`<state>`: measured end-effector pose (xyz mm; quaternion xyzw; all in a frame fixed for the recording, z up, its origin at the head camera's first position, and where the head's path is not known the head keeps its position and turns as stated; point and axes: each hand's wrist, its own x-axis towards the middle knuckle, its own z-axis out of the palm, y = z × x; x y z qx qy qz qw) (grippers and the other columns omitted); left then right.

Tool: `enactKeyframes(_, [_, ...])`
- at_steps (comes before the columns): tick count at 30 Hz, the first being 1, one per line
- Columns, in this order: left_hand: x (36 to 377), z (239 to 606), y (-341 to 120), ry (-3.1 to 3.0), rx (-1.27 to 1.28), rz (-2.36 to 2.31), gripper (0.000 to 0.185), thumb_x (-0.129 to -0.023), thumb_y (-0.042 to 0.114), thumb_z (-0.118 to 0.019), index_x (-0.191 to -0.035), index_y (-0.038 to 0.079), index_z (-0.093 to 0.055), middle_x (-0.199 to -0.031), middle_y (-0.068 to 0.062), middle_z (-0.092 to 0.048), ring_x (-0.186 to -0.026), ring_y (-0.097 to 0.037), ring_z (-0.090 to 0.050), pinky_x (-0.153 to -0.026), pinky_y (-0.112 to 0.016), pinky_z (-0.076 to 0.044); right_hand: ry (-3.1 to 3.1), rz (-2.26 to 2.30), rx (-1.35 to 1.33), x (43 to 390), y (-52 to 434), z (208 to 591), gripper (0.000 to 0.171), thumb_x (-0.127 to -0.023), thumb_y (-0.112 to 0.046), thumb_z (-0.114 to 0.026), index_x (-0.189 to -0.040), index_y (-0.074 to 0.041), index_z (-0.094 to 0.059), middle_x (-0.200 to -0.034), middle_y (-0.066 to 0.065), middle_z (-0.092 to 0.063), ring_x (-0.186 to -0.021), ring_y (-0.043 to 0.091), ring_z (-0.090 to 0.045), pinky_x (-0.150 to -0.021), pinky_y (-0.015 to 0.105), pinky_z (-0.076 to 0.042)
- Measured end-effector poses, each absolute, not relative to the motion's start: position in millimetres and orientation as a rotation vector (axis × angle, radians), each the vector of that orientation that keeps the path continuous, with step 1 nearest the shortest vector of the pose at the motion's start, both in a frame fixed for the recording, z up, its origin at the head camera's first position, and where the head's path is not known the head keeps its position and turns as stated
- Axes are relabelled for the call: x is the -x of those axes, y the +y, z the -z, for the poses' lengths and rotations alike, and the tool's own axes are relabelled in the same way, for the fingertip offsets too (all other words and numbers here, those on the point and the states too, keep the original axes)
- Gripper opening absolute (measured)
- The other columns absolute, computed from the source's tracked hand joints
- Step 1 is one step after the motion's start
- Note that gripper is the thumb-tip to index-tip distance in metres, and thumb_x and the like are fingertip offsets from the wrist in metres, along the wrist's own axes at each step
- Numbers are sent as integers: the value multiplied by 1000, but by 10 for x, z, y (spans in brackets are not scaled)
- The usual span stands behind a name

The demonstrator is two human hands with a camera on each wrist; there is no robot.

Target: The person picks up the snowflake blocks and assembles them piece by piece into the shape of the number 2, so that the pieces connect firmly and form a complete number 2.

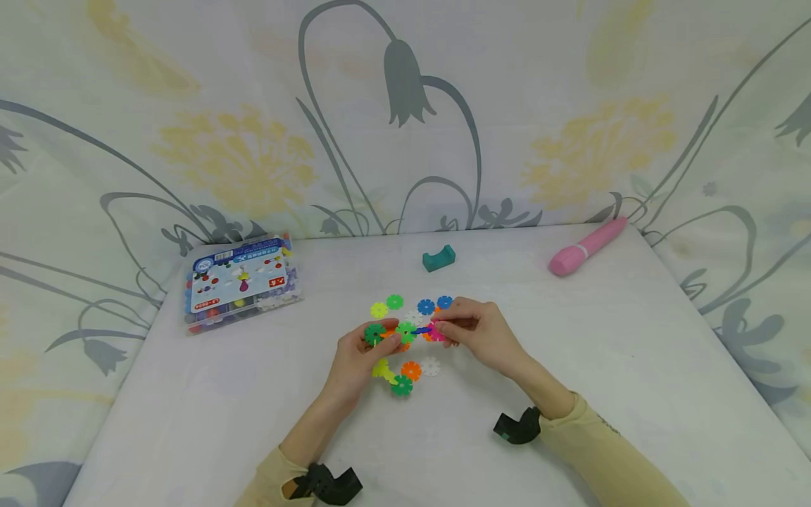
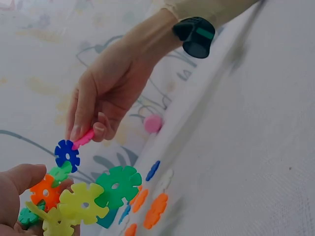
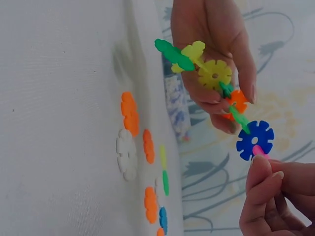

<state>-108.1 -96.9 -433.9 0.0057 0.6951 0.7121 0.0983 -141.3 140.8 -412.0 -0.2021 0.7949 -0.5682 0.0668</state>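
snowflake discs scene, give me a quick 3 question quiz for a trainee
1. True or false: the left hand holds a chain of joined discs.
2. What colour is the disc pinched in the right hand's fingers?
A. pink
B. white
C. black
3. Fill in: the pink disc is being pressed into the edge of the ____ disc at the chain's end.

Key: 1 true. 2 A. 3 blue.

Also on the table: a plastic box, a teal block and a pink pen-like tool, all untouched.
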Motion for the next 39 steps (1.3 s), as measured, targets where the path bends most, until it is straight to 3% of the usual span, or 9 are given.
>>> enactKeyframes(10, [1093, 4278, -1023, 2175, -34, -2053, 39, -96, 22, -69, -130, 4, -63, -114, -9, -72, -101, -28, -70, -93, -20, -52, 2355, 1759, 628, 1350, 1309, 4183, 16, -92, -7, -71, -106, -1, -76, -84, 8, -63, -69, 19, -67, -66, 27, -58])
enactKeyframes(17, [1120, 4256, -1050, 2195, -38, -2022, 40, -94, 22, -71, -129, 4, -64, -112, -9, -73, -100, -31, -71, -90, -20, -54, 2277, 1679, 541, 1379, 1316, 4198, 17, -95, -8, -68, -109, -1, -73, -95, 13, -71, -75, 26, -70, -72, 28, -59])
enactKeyframes(24, [1113, 4252, -1087, 2189, -86, -1920, 39, -94, 19, -71, -128, 2, -64, -112, -10, -72, -98, -31, -70, -85, -21, -54, 2468, 1454, 659, 1390, 1335, 4158, 19, -97, -24, -67, -107, -10, -75, -95, -1, -71, -86, 18, -65, -79, 27, -54])
enactKeyframes(32, [1066, 4271, -1036, 2154, -275, -1733, 45, -94, 25, -71, -132, 4, -61, -104, -8, -72, -88, -21, -66, -79, -25, -51, 2261, 1369, 738, 1360, 1288, 4182, 11, -97, -22, -67, -99, -12, -72, -81, -3, -64, -75, 13, -59, -68, 24, -50])
enactKeyframes(34, [1067, 4268, -1030, 2153, -287, -1716, 46, -93, 26, -72, -133, 7, -61, -106, -8, -73, -90, -20, -66, -81, -29, -51, 2211, 1366, 681, 1358, 1288, 4164, 11, -97, -22, -66, -97, -12, -71, -78, -2, -62, -72, 14, -57, -65, 25, -49])
enactKeyframes(39, [1114, 4218, -1079, 2259, -156, -1847, 46, -99, 33, -64, -138, 9, -56, -123, -9, -69, -113, -25, -64, -99, -44, -50, 2133, 1493, 543, 1379, 1324, 4134, 16, -97, -24, -67, -99, -8, -69, -79, 3, -63, -72, 18, -60, -69, 33, -53])
